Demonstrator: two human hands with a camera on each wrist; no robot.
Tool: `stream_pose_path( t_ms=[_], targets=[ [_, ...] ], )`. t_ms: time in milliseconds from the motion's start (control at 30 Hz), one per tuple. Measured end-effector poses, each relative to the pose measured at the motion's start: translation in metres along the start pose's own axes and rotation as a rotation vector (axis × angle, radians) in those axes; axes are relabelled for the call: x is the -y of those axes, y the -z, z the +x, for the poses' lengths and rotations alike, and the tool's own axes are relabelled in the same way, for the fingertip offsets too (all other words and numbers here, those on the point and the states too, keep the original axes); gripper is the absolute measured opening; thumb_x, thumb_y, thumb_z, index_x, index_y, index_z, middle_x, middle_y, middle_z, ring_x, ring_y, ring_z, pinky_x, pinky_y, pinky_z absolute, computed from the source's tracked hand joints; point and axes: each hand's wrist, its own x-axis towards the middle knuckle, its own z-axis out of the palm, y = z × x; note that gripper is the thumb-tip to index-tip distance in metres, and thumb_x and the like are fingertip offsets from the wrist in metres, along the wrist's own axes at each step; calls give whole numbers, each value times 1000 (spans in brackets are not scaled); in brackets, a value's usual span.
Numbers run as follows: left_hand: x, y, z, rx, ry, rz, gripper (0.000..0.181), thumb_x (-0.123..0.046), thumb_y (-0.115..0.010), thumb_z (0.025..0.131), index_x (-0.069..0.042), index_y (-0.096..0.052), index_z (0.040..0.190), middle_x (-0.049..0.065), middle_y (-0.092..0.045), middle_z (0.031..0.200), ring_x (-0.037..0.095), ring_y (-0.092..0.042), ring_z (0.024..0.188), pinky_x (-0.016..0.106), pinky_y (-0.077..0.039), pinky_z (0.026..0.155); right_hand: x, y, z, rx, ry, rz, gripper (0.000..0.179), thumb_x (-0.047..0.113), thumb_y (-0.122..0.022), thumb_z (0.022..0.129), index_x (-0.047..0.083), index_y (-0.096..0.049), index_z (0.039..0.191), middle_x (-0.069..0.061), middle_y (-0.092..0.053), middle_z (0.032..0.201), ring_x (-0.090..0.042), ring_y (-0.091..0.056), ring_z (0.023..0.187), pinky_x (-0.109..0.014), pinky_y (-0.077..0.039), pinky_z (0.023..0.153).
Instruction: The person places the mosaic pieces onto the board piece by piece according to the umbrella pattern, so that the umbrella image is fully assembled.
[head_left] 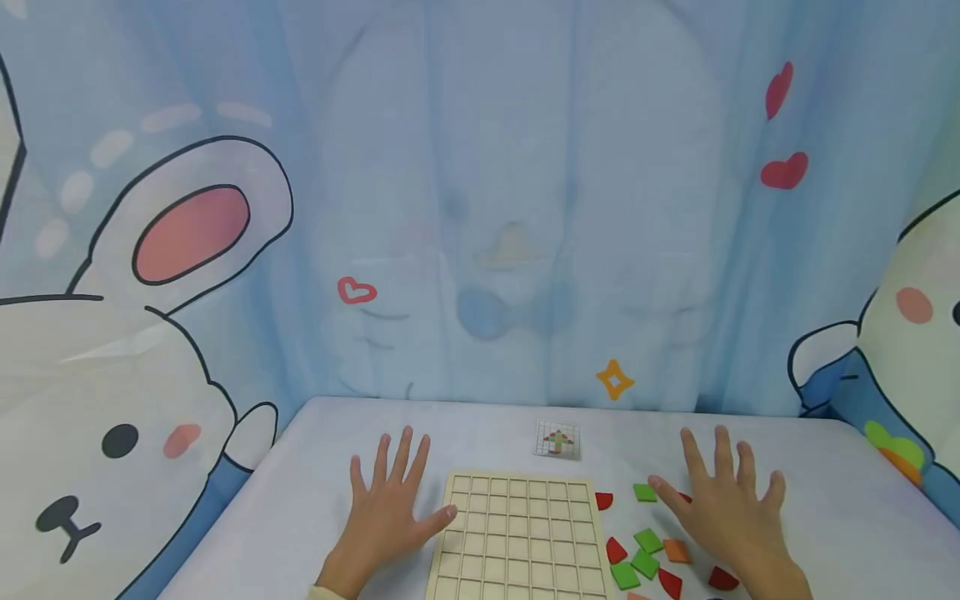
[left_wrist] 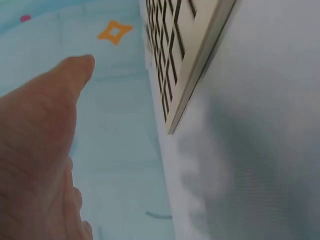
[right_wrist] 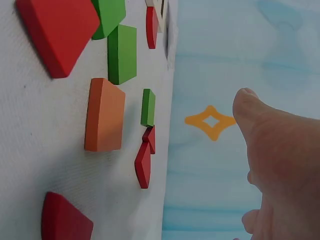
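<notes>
A pale wooden grid board [head_left: 529,527] lies on the white table, its cells bare where visible. To its left hovers my left hand [head_left: 386,512], fingers spread and straight, holding nothing; the thumb overlaps the board's edge in the head view, and the left wrist view shows a gap from the board [left_wrist: 192,65]. Over the loose blocks on the right, my right hand [head_left: 731,512] is raised with spread fingers, also holding nothing. Below it are an orange block [head_left: 677,551], several green blocks [head_left: 648,541] and several red rounded blocks [head_left: 723,578]. The right wrist view shows the orange block [right_wrist: 105,115] apart from the hand.
A small card [head_left: 557,440] with a coloured pattern on a grid lies behind the board. At the table's far edge hangs a light blue curtain [head_left: 510,167] with cartoon prints. Some blocks are cut off by the bottom of the head view.
</notes>
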Motion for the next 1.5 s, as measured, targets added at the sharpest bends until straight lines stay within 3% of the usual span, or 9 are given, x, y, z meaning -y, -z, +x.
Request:
stream_pose_path(
  t_ms=[233,400,533,667,800,967,1133,1300,1500],
  targets=[
    [2,2,-23,124,-76,-53,118,-76,-67,90,-3,-22,170,17,-11,178,48,-13,160,83,-8,113,5,1,4,56,-11,23,107,68,-63,98,-4,-21,165,-43,9,165,-70,6,146,-83,16,108],
    [9,-8,-33,227,-152,-75,124,-77,-71,88,2,-18,168,25,-14,175,49,-19,158,85,-15,111,8,5,8,108,-6,65,107,67,-62,99,-5,-18,166,-45,8,164,-71,4,145,-84,12,109],
    [24,-23,-39,324,-190,-113,125,-72,-74,89,-2,-10,169,22,-7,177,47,-16,159,86,-13,111,11,8,11,136,14,56,103,64,-62,101,-8,-22,164,-50,-2,161,-73,-10,142,-87,-4,109],
    [38,-35,-42,401,-177,-151,125,-75,-71,89,-7,-6,172,12,0,180,42,-13,161,83,-10,114,12,8,15,137,51,19,97,58,-65,103,-11,-29,160,-53,-17,155,-73,-28,137,-87,-24,105],
    [40,-40,-43,428,-172,-110,122,-76,-69,90,-5,-13,171,9,-5,180,39,-14,162,80,-11,116,5,8,21,163,76,66,88,50,-68,104,-12,-35,157,-51,-30,152,-68,-39,135,-84,-34,101],
    [29,-30,-47,444,-179,-77,116,-70,-71,92,-1,-20,169,10,-11,179,38,-13,162,80,-12,116,2,11,26,224,71,200,71,34,-73,104,-14,-47,150,-44,-51,143,-62,-48,132,-75,-44,102],
    [31,-26,-48,444,-203,-84,114,-70,-70,93,-2,-19,170,8,-9,180,37,-12,163,81,-12,114,1,7,30,235,89,251,55,18,-76,101,-12,-57,142,-31,-69,118,-47,-65,108,-61,-58,91],
    [33,-27,-48,433,-234,-102,113,-73,-64,96,-6,-15,171,1,-3,180,33,-8,164,82,-12,113,-3,-3,36,227,104,268,42,9,-77,97,-10,-65,132,-11,-71,101,-27,-64,91,-53,-61,85],
    [27,-29,-45,451,-226,-97,112,-71,-65,95,-3,-18,170,4,-6,180,34,-9,164,82,-11,114,-5,-7,43,218,85,181,28,11,-81,92,-4,-74,115,-10,-65,96,-27,-60,86,-55,-57,79]
  ],
)
